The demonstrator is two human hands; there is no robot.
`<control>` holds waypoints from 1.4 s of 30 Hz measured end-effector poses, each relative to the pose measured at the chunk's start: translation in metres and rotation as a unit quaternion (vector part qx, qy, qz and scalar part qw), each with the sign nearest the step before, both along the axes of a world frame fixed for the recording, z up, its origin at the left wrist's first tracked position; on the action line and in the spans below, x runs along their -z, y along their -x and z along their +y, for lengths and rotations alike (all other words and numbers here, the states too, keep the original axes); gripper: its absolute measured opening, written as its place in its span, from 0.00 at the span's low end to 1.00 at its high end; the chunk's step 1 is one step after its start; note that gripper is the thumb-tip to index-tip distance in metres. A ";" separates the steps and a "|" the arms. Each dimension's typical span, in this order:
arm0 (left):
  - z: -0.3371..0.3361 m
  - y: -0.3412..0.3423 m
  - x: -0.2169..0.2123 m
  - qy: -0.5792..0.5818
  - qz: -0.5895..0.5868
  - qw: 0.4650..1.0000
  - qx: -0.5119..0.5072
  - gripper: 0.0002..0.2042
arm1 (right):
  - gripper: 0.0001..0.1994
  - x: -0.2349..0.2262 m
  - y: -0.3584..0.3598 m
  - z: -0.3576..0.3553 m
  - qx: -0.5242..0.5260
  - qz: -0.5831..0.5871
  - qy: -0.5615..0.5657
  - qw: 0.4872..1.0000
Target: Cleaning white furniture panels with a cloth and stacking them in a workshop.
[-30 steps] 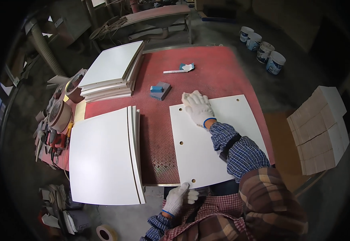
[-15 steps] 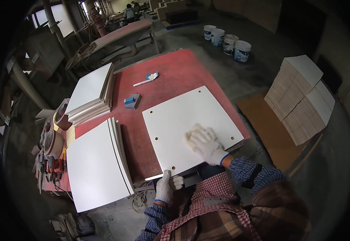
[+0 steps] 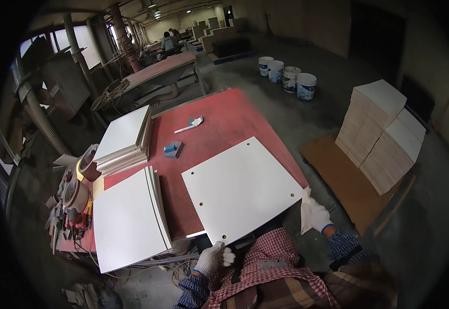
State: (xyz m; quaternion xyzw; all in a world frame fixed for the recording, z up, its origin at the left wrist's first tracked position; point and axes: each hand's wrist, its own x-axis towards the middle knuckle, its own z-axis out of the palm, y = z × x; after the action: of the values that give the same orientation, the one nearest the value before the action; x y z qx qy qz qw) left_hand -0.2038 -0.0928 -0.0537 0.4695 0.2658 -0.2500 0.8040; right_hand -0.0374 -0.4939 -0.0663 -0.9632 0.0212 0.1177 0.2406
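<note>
A white panel (image 3: 242,188) with several small round holes near its edges lies on the red table (image 3: 219,116), its near edge overhanging toward me. My left hand (image 3: 215,257), in a white knit glove, is closed on the panel's near-left corner, thumb on top beside a hole. At the near-right corner is my right hand (image 3: 317,213), gloved too, closed on a pale cloth (image 3: 305,210) that hangs by the panel's edge. Its fingers are partly hidden by the cloth. Farther back on the table are a grey-and-blue block (image 3: 173,150) and a white-handled tool (image 3: 189,125).
To the left stand two stacks of white panels, a near stack (image 3: 129,221) and a far stack (image 3: 123,135). Tape rolls (image 3: 76,194) and hand tools crowd the left edge. Right, boards (image 3: 374,134) are piled on a brown sheet (image 3: 332,170). Several buckets (image 3: 307,86) stand beyond.
My right hand has moved with the cloth from the panel's middle to its near-right corner. My left hand stays at the near-left corner. The view has tilted up.
</note>
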 end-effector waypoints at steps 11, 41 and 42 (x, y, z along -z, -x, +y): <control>-0.004 0.010 -0.004 -0.101 -0.145 0.969 -0.173 0.16 | 0.25 0.005 0.023 0.009 0.218 -0.155 -0.475 0.838; 0.101 -0.232 -0.071 -0.674 -0.150 0.628 -0.360 0.25 | 0.30 -0.069 -0.312 0.201 0.011 -0.074 -0.595 0.800; 0.107 -0.235 -0.054 -0.735 -0.052 0.594 -0.321 0.25 | 0.26 -0.072 -0.314 0.205 0.000 -0.083 -0.601 0.795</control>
State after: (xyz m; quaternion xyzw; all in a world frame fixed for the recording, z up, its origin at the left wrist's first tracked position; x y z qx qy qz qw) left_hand 0.0313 0.0140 0.0005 0.7980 0.4506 0.3296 0.2269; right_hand 0.2769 -0.2888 0.0054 -0.6313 -0.0734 0.0265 0.7716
